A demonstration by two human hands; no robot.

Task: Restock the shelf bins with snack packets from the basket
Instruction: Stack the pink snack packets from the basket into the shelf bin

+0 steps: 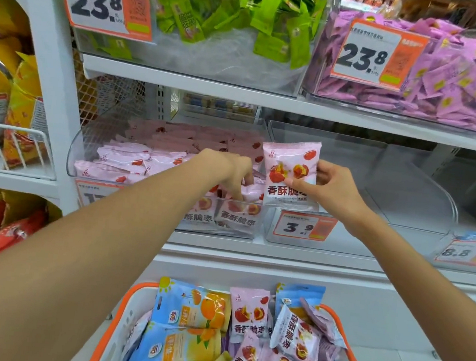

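While both hands work at the middle shelf, the moment breaks down so:

Right hand (328, 187): pinches a pink packet (290, 172) by its right edge, thumb on the front, holding it upright over the seam between two bins; probably so the printed face shows and it can be slotted in standing.

Left hand (233, 172): reaches down into the pink bin (94, 138), fingers curled among the packets at its front corner. Whether it grips one or only presses them aside I cannot tell; making room for the newcomer seems likely.

Pink bin: well stocked, packets lying in rows at the back, a few standing at the front wall.

Clear bin (407, 183): just right of it, looks bare, tagged 3.9 (299, 226).

Basket (336, 323): orange-rimmed, below the shelf, holding more pink packets mixed with blue ones (191, 307); placed close so each reach is short.

Progress: judged midway, since the basket remains fairly full.

Risk: the packet could drop into the wrong bin, hovering as it does on the divide.
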